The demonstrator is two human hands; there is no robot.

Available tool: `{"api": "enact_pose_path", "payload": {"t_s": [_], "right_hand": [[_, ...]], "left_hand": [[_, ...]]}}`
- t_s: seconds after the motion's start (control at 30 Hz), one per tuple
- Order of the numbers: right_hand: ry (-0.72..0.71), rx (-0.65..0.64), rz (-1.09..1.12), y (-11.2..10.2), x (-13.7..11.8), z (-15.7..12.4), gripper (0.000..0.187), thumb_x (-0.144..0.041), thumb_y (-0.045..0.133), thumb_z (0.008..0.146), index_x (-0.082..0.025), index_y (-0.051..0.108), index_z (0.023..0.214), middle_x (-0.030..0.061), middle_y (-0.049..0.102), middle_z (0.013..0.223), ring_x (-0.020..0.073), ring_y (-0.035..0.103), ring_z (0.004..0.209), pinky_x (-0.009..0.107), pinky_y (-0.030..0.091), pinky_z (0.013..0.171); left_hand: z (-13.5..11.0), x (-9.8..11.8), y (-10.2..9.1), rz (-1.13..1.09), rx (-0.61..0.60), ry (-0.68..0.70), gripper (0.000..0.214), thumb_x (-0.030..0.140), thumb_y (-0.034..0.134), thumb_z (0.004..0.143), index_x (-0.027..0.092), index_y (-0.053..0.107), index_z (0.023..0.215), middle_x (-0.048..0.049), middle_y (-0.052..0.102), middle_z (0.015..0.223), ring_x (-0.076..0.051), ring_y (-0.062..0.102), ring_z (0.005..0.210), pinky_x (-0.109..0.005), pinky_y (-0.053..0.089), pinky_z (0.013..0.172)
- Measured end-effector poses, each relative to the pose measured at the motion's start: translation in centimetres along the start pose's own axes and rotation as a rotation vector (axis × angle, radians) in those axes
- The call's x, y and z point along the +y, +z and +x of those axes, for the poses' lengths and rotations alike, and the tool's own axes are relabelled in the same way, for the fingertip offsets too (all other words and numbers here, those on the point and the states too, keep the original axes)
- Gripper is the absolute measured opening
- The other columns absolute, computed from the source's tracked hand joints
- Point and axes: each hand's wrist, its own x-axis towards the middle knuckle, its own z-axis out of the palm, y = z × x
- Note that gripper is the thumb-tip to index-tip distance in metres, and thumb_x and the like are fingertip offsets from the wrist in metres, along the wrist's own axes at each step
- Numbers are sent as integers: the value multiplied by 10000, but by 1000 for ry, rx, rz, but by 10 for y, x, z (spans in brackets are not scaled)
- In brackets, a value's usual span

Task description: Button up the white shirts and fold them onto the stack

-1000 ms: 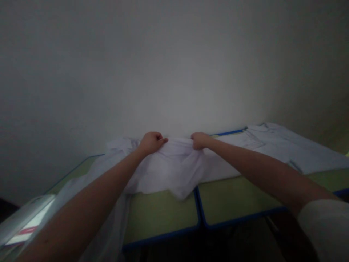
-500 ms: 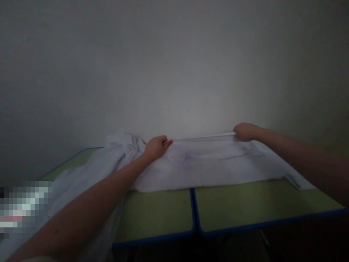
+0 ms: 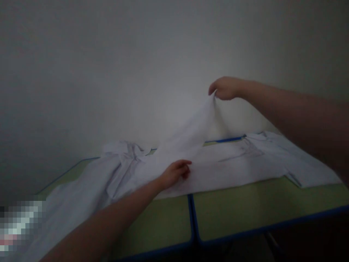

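Observation:
A long, thin white garment (image 3: 226, 163) lies spread over two tables, wrinkled and bunched toward the left. My right hand (image 3: 225, 88) is raised against the wall, pinching one edge of the garment. From that pinch the fabric hangs as a slanting peak down to the tabletop. My left hand (image 3: 177, 171) is low over the middle of the garment, index finger stretched out and the others loosely curled, with nothing visible in it. Whether its fingertips touch the cloth I cannot tell.
Two green tabletops (image 3: 261, 203) with blue edging stand side by side, a narrow gap between them. A grey wall (image 3: 163, 65) rises right behind. At the lower left, a pixelated patch hides part of the view. It is dark below the tables' front edge.
My right hand has lifted the garment's edge up and to the left. My left hand has let go of that edge and moved down and right. The back table edge now shows.

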Motion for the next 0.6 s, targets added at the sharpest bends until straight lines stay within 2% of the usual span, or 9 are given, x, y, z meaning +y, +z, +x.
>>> {"api": "enact_pose_path", "payload": {"t_s": [0.07, 0.13, 0.2, 0.27, 0.33, 0.4, 0.43, 0.5, 0.6], "right_hand": [[-74, 164, -8, -22, -5, -25, 365, -223, 448, 809, -128, 595, 1129, 69, 610, 1070, 224, 536, 1046, 361, 405, 902], [-139, 250, -2, -38, -9, -61, 392, -231, 417, 830, -129, 559, 1180, 69, 568, 1159, 227, 489, 1119, 366, 367, 954], [-207, 292, 17, -43, -8, -99, 424, -241, 390, 837, -139, 521, 1227, 54, 538, 1213, 232, 449, 1168, 384, 328, 993], [-274, 288, 37, -32, 1, -136, 456, -253, 379, 823, -169, 495, 1256, 21, 507, 1260, 238, 409, 1210, 407, 291, 1021], [-318, 227, 46, -5, 17, -170, 508, -229, 407, 778, -196, 470, 1281, 2, 472, 1305, 241, 375, 1242, 427, 268, 1040], [-324, 124, 46, 34, 35, -197, 619, -153, 446, 705, -206, 421, 1322, 11, 428, 1351, 241, 344, 1269, 445, 258, 1057], [-317, 71, 42, 55, 44, -209, 683, -109, 453, 668, -208, 395, 1341, 19, 408, 1367, 238, 330, 1280, 453, 257, 1063], [-307, -24, 32, 96, 58, -224, 770, -36, 438, 611, -201, 366, 1359, 37, 383, 1384, 226, 315, 1292, 463, 264, 1066], [-335, -135, 26, 139, 71, -228, 776, 20, 406, 595, -188, 392, 1343, 60, 389, 1378, 210, 320, 1292, 469, 271, 1062]], "left_hand": [[10, -4, -6, -325, 4, -152, 329, 276, 510, 802, 161, 515, 1110, 11, 521, 657, -78, 481, 478, -201, 380, 434], [21, -8, -14, -507, -36, -238, 363, 272, 536, 783, 167, 510, 1129, 17, 507, 646, -63, 462, 454, -169, 321, 386], [31, -14, -18, -540, -38, -288, 358, 284, 537, 788, 177, 521, 1129, 11, 521, 662, -51, 483, 483, -147, 326, 402], [36, -25, -19, -396, 13, -298, 311, 346, 492, 816, 169, 559, 1062, 4, 532, 657, -56, 504, 512, -150, 367, 442], [32, -37, -19, -140, 66, -248, 345, 432, 456, 820, 150, 594, 965, -27, 570, 688, -99, 553, 607, -200, 443, 538], [18, -45, -23, 106, 77, -181, 407, 496, 478, 787, 156, 606, 971, -78, 629, 858, -177, 588, 839, -288, 482, 729], [8, -46, -25, 216, 71, -158, 433, 511, 508, 764, 172, 604, 1017, -89, 632, 980, -211, 558, 978, -326, 456, 839], [-18, -41, -30, 478, 39, -136, 489, 539, 507, 758, 218, 579, 1120, -70, 595, 1154, -241, 461, 1157, -366, 370, 979], [-57, -22, -31, 788, -28, -131, 496, 541, 429, 810, 248, 556, 1189, -44, 613, 1151, -242, 473, 1157, -373, 351, 1006]]}}
